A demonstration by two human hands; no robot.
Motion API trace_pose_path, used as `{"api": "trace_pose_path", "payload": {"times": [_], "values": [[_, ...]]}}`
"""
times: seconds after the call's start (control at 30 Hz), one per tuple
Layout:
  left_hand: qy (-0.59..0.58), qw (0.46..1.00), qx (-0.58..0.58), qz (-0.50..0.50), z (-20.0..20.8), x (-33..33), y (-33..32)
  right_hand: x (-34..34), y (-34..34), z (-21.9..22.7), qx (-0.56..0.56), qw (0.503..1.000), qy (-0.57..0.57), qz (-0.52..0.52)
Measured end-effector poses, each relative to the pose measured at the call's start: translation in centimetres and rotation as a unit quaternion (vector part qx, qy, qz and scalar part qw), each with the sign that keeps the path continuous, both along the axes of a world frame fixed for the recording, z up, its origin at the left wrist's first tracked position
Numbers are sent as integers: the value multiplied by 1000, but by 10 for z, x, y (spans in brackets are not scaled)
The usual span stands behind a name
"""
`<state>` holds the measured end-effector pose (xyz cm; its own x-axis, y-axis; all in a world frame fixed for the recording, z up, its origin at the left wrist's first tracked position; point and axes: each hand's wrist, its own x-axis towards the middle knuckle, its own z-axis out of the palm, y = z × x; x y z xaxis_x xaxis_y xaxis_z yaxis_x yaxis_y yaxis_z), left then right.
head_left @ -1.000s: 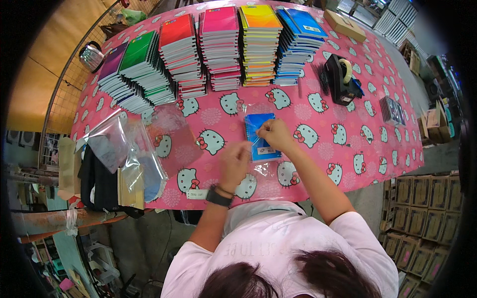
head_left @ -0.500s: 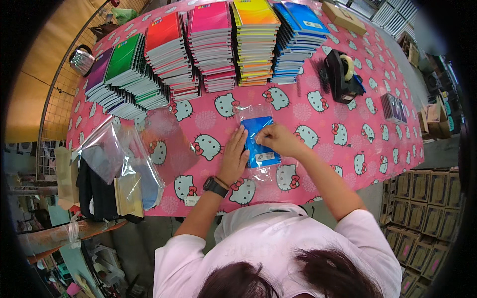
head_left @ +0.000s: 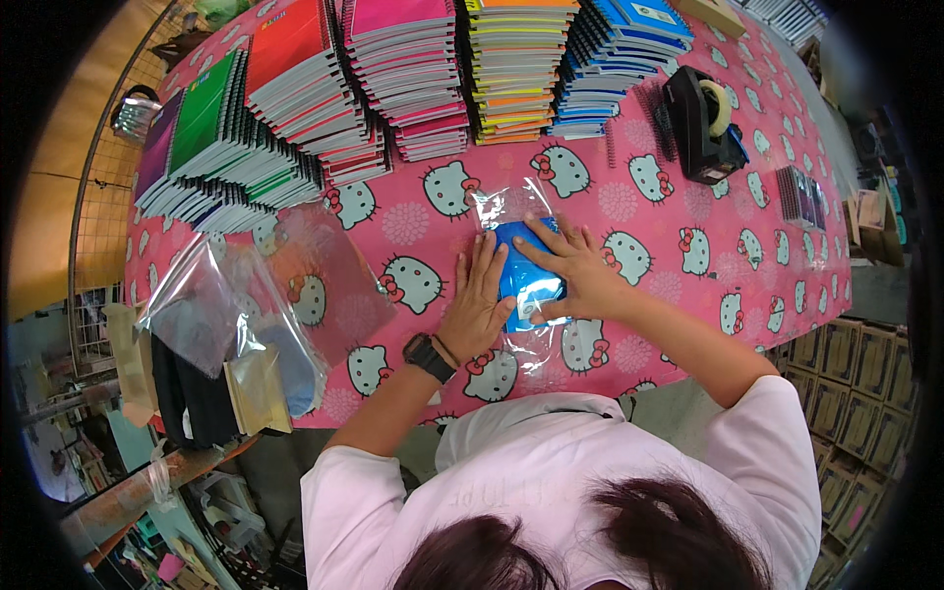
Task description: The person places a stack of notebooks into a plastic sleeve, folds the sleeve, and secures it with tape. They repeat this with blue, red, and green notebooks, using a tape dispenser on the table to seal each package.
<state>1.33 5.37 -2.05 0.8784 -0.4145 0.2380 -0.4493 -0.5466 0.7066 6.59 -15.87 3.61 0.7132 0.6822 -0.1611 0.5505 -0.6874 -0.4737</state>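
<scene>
A blue notebook (head_left: 524,258) lies flat in front of me inside a clear plastic sleeve (head_left: 511,204), whose loose ends stick out above and below it. My left hand (head_left: 479,292) rests along the notebook's left edge, fingers stretched out. Across the right side and top of the cover lies my right hand (head_left: 575,270), fingers spread. Both palms face down and neither hand grips anything. Light glares off the plastic near the notebook's lower part, and the hands hide both its side edges.
Tall stacks of spiral notebooks line the far side: purple, green, red (head_left: 290,44), pink, yellow and blue (head_left: 624,44). A black tape dispenser (head_left: 700,128) and a small dark notebook stack (head_left: 801,199) stand right. Clear plastic sleeves (head_left: 211,305) lie left on the pink patterned tablecloth (head_left: 639,344).
My right hand has gone from pinched fingers above the cover to lying flat and spread on it. My left hand stays at the left edge. The view has shifted slightly.
</scene>
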Motion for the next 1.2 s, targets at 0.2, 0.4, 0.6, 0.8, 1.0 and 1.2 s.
{"api": "trace_pose_path", "payload": {"times": [0.2, 0.4, 0.6, 0.8, 1.0, 1.2], "values": [[8, 1000, -19, 7, -2, -1, -2, -2, 21, 6, -59, 998, -5, -21], [-10, 991, 125, 37, 15, 9, -11, 1, 22, 0, -25, 998, -15, -50], [53, 981, 175, 64, 38, 15, -16, -25, 7, -16, 65, 994, -55, -62], [90, 982, 148, 68, 37, 12, -7, 56, -116, 21, 482, 780, -18, -399], [21, 995, 99, 26, 29, 20, -18, 152, -296, -32, 349, 749, -201, -526], [14, 995, 98, 30, 27, 19, -11, 159, -255, -10, 441, 749, -78, -489]]}}
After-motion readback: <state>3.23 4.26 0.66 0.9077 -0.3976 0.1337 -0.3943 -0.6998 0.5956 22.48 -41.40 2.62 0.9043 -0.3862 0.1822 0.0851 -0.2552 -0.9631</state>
